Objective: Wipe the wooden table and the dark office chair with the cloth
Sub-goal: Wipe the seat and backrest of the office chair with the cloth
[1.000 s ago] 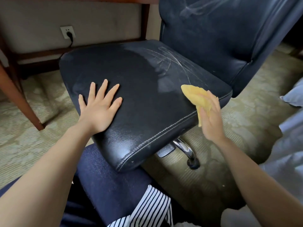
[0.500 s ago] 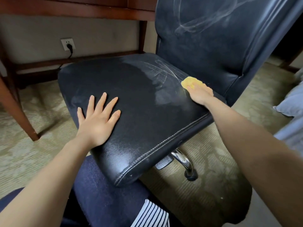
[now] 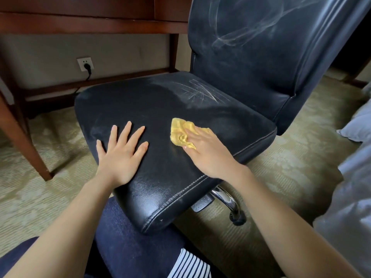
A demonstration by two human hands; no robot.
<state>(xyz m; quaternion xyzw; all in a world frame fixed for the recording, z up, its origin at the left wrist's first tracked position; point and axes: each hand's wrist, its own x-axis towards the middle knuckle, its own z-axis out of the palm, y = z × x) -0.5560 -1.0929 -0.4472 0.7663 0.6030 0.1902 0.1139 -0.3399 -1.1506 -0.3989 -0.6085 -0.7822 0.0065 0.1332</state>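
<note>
Midway across the seat (image 3: 152, 105) of the dark office chair (image 3: 236, 93), a person's right hand (image 3: 206, 151) presses a crumpled yellow cloth (image 3: 180, 132) down with flat, uncurled fingers. The left hand (image 3: 120, 155) lies spread and empty on the leather just beside it, steadying the swivel chair. Pale streaks show at the rear of the seat and across the backrest (image 3: 261, 47), so the wipe likely wants firm, overlapping strokes carried back toward that seam, with the cloth opened out to cover more surface. The bracing palm itself covers a patch that will need a pass. The wooden table (image 3: 90, 23) stands behind the chair, only its frame and legs in view, its top unseen. Nearby are a wall socket (image 3: 85, 64) with a plug in it, a chrome lever (image 3: 224, 199) under the seat, patterned carpet (image 3: 40, 187), and pale bedding (image 3: 353, 197) crowding the right side.
</note>
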